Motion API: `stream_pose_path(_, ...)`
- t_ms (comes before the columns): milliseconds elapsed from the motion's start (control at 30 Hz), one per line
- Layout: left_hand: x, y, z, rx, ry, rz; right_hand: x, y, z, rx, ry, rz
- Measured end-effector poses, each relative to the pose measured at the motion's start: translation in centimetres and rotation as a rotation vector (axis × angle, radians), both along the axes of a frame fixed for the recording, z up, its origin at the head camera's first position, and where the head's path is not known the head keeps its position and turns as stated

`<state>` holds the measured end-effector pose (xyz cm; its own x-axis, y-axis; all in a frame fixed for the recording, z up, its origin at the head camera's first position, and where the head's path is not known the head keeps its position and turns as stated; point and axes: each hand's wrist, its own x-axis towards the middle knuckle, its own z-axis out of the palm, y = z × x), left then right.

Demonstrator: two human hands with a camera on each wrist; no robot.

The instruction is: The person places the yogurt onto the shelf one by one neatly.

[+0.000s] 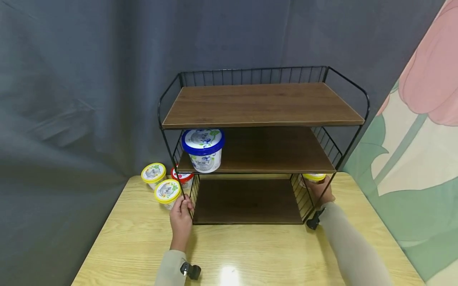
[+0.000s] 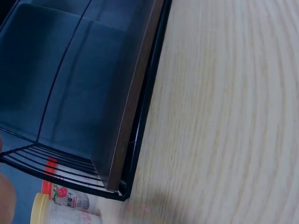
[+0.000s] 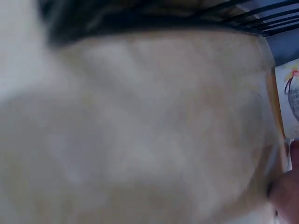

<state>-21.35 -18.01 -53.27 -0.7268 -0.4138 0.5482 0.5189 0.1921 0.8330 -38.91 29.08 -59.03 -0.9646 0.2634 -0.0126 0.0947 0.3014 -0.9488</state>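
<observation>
A three-tier rack (image 1: 250,200) with dark wood boards and a black wire frame stands on the table. My left hand (image 1: 181,212) grips its left front post low down, fingertips around the wire. Outside the rack's right side, my right hand (image 1: 322,191) holds a white tub with a yellow lid (image 1: 314,176), partly hidden behind the post and middle board. In the right wrist view, the tub's printed side (image 3: 290,95) shows at the right edge above a finger. A larger tub with a blue lid (image 1: 203,151) sits upright at the left of the middle shelf.
Left of the rack stand two yellow-lidded tubs, one at the back (image 1: 154,174) and one nearer (image 1: 167,192), with a red-lidded tub (image 1: 183,179) beside them, partly behind the wire. A grey curtain (image 1: 89,79) hangs behind the wooden table (image 1: 118,238); a floral cloth (image 1: 411,159) hangs at right.
</observation>
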Motion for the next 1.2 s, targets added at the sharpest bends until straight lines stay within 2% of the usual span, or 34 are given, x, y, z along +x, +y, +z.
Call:
stream_pose_path(133, 0.1, 0.1, 0.4, 0.005, -0.027, 0.004, 1.1, -0.1, -0.2, -0.033, 0.009, -0.040)
stream_pose_path(200, 0.5, 0.2, 0.9, 0.014, -0.038, 0.002, 1.9, -0.3, -0.4, 0.021, -0.040, -0.065)
stream_pose_path(267, 0.9, 0.1, 0.7, 0.017, -0.040, 0.013, 2.7, -0.7, -0.5, 0.110, -0.063, -0.058)
stream_pose_path(367, 1.1, 0.0, 0.4, 0.016, -0.024, 0.016, 3.9, -1.0, -0.4, 0.077, -0.067, -0.037)
stream_pose_path(467, 1.0, 0.0, 0.0, 0.032, -0.038, 0.013, 5.0, -1.1, -0.2, -0.045, -0.058, -0.032)
stream_pose_path(500, 1.1, 0.0, 0.2, 0.039, -0.050, 0.012, 5.4, -1.2, -0.1, -0.097, -0.057, -0.040)
stream_pose_path(600, 1.1, -0.1, 0.7, 0.056, -0.089, 0.002, 6.5, -1.2, 0.0, -0.145, -0.063, -0.062)
stream_pose_path(733, 0.8, -0.1, 1.2, 0.023, -0.119, -0.063, 7.5, -0.6, 0.1, -0.121, -0.055, -0.096)
stream_pose_path(833, 0.8, -0.1, 1.7, 0.007, -0.110, -0.126, 8.1, -0.3, 0.0, -0.126, -0.028, -0.114)
stream_pose_path(933, 1.3, -0.2, 2.5, 0.027, -0.065, -0.159, 8.9, -0.6, -0.1, -0.123, -0.008, -0.111)
stream_pose_path(1033, 1.4, -0.2, 3.3, 0.075, -0.040, -0.166, 9.7, -1.1, 0.0, -0.127, 0.002, -0.104)
stream_pose_path(1200, 0.9, -0.3, 4.1, 0.154, -0.143, -0.132, 10.8, -1.3, 0.2, -0.054, -0.006, -0.136)
